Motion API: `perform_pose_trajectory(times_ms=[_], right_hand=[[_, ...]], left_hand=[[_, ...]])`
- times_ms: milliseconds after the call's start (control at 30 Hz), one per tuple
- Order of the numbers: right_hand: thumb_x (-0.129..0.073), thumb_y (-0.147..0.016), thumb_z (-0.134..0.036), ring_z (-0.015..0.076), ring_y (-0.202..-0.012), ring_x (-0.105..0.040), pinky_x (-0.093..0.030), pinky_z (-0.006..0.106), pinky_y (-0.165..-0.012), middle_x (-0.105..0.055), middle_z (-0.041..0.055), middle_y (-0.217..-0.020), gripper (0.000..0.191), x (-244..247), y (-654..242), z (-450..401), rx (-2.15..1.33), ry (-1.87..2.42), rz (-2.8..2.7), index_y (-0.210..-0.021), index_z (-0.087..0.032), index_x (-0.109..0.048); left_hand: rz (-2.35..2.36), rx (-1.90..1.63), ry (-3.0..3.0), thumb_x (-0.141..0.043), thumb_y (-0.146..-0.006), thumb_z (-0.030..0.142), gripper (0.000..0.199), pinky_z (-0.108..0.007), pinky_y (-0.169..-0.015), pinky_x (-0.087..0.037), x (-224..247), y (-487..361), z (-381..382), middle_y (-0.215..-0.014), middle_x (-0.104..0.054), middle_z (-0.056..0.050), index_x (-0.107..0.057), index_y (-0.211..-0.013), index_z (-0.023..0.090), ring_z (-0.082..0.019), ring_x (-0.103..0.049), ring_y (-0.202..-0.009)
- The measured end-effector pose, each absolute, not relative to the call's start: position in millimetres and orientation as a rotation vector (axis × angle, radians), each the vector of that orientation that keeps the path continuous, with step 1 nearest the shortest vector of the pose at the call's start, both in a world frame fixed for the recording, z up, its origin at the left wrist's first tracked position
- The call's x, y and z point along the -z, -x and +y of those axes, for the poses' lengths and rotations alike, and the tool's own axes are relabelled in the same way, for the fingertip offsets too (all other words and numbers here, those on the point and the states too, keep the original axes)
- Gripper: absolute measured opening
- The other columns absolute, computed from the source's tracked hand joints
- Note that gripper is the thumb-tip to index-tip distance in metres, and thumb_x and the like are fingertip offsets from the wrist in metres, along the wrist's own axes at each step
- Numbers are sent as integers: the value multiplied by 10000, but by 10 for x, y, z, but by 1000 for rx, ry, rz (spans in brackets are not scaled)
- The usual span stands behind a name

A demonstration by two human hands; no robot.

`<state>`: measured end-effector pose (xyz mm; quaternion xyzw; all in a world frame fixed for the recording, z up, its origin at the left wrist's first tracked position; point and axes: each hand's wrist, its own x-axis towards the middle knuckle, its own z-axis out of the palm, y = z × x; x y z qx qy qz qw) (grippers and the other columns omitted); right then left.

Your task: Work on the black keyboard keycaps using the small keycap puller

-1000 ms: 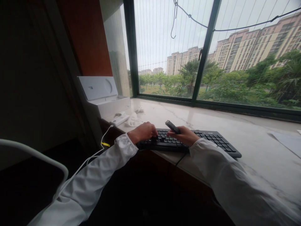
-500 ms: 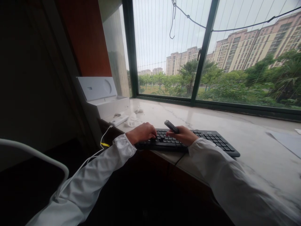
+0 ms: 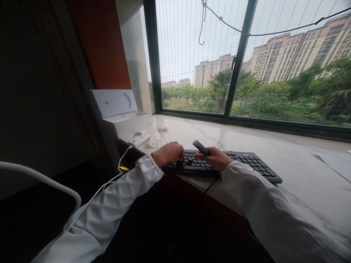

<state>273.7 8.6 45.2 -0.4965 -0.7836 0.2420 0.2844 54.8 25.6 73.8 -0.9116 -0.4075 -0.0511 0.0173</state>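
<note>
A black keyboard (image 3: pixel 253 164) lies along the front edge of the pale marble sill. Over its left end is my left hand (image 3: pixel 170 152), the fingers curled down and closed at the keys; whatever they pinch, if anything, is hidden. My right hand (image 3: pixel 216 157) is above the middle of the keyboard, wrapped round a slim black handheld tool (image 3: pixel 201 147). The tool's tip points up and to the left, away from the keys, and is too small to make out. Among the keys between my hands, one spot looks darker and uneven.
To the left, an open white box (image 3: pixel 131 122) stands on the marble sill (image 3: pixel 298 160). Near it are a white power bank (image 3: pixel 139 140) with a cable and crumpled clear plastic (image 3: pixel 156 140). Paper (image 3: pixel 333 164) lies at the right. A window (image 3: pixel 192 54) rises behind.
My left hand has shifted slightly right and its fingers are drawn in more. My right hand keeps its hold on the black tool, nearly still. The view has moved slightly.
</note>
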Motion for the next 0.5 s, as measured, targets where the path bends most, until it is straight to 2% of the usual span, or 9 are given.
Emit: perform_pose_trajectory(times_ms=[167,500], right_hand=[[-565,-711,-569,172,-646,-509,-385,276,-623,-549,7,-605,438,-444,-2730,89,-638,1342,-2097,-765,-154,-693],[-563,-720,-553,166,-645,-507,-367,275,-610,-552,5,-616,412,-454,-2729,68,-633,1348,-2097,-734,-157,-676]], left_hand=[[-1217,137,2778,-602,-702,154,206,-291,-726,-468,-731,-594,243,-819,-688,-99,-748,-839,201,-198,-625,-753],[-1301,189,2849,-637,-709,217,197,-261,-760,-453,-778,-552,222,-814,-697,-60,-741,-877,217,-172,-612,-776]])
